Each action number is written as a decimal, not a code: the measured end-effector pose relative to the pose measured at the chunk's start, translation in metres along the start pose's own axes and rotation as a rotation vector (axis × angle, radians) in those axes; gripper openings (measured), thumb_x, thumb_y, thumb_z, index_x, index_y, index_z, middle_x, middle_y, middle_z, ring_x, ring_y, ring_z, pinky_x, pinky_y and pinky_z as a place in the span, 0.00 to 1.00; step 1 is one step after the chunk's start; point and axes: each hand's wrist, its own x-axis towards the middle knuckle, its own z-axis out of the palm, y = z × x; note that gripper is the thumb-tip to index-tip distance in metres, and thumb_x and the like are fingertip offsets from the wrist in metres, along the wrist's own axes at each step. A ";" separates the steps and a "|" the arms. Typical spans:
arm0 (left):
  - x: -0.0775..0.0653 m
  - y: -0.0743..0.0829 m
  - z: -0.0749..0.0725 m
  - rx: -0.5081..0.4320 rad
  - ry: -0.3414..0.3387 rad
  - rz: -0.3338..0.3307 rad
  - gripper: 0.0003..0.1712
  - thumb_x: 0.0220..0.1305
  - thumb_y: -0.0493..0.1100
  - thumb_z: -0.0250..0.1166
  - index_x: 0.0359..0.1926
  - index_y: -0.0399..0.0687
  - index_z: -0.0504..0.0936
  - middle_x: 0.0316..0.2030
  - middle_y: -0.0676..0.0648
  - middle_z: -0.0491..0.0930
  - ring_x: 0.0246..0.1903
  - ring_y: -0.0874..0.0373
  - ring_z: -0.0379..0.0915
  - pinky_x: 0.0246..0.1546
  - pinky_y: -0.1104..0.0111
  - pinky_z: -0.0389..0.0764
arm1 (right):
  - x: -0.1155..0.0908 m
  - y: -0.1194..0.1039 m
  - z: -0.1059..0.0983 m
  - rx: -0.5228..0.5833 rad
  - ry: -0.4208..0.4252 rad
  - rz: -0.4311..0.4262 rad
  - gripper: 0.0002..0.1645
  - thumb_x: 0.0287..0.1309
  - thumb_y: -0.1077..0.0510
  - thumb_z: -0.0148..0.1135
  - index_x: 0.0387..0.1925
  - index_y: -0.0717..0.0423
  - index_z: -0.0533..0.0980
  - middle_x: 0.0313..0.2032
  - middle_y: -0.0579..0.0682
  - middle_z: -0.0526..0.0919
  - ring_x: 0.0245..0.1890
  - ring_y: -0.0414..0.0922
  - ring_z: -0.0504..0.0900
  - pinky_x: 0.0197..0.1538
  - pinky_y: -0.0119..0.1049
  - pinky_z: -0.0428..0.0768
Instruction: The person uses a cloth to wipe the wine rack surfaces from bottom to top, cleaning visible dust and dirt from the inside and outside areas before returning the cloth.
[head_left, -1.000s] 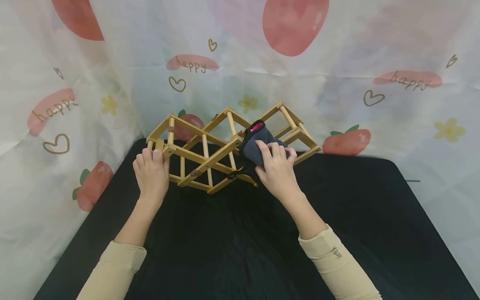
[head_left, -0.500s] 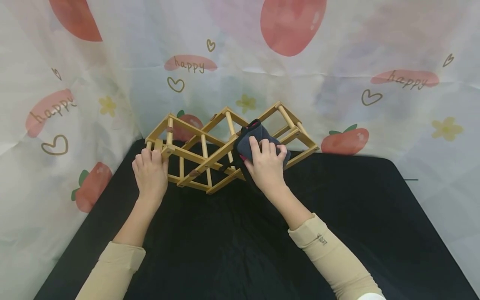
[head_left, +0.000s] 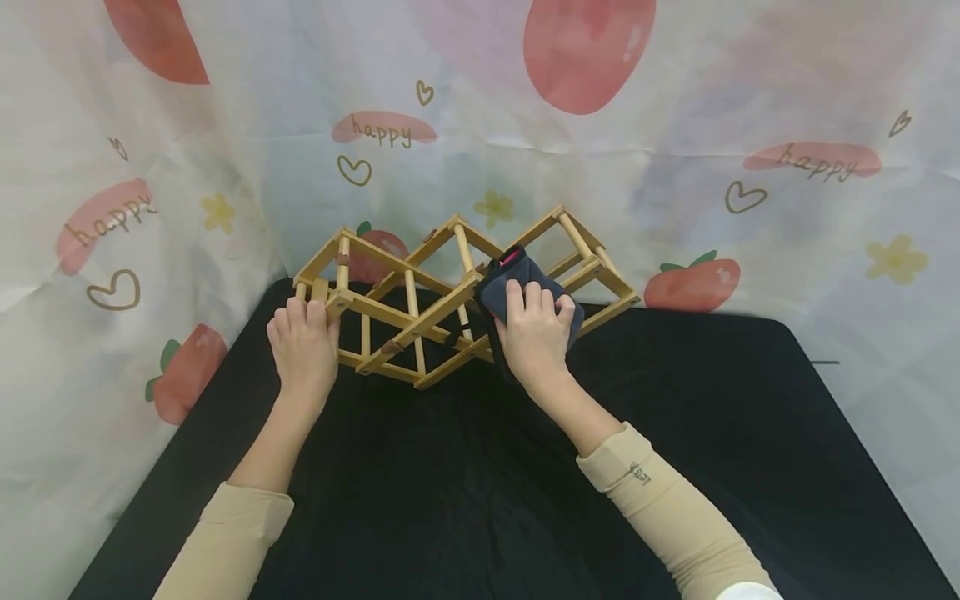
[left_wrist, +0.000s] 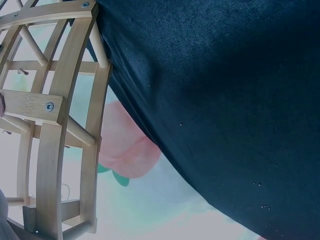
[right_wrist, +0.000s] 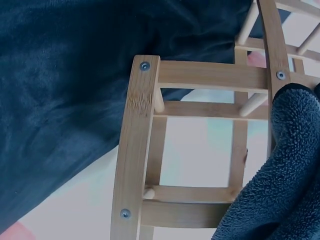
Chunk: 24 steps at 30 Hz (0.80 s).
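Observation:
A folding wooden lattice rack stands at the back of the black-covered table. My left hand grips its left end, fingers curled over the wooden bars. Against the rack's middle right, my right hand holds a folded dark blue plush cloth with black edging and a bit of pink at the top. The right wrist view shows the fluffy cloth lying against a slat of the rack; the right hand itself is out of that view. In the left wrist view, screwed slats of the rack fill the left side.
Black fabric covers the table, whose rounded far corners show at left and right. Behind and to the left hangs a pale curtain printed with fruit, hearts and "happy", close behind the rack.
The right hand has moved a little to the left with the cloth, along the rack. The left hand keeps its grip, and the rack stays in place.

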 end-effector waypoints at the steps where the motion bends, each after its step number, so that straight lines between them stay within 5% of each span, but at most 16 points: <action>1: 0.000 0.000 0.000 0.000 -0.003 0.000 0.14 0.64 0.42 0.57 0.33 0.35 0.63 0.29 0.37 0.60 0.28 0.42 0.55 0.31 0.54 0.57 | -0.001 0.001 0.000 -0.004 0.006 0.004 0.25 0.50 0.52 0.66 0.46 0.61 0.72 0.34 0.57 0.74 0.33 0.52 0.71 0.45 0.50 0.59; 24: 0.000 0.003 -0.002 0.021 -0.033 -0.025 0.14 0.63 0.41 0.58 0.34 0.35 0.63 0.29 0.38 0.59 0.29 0.42 0.55 0.32 0.54 0.57 | -0.048 0.023 0.002 -0.009 -0.063 0.065 0.24 0.45 0.56 0.68 0.44 0.62 0.71 0.32 0.60 0.72 0.31 0.54 0.70 0.43 0.51 0.59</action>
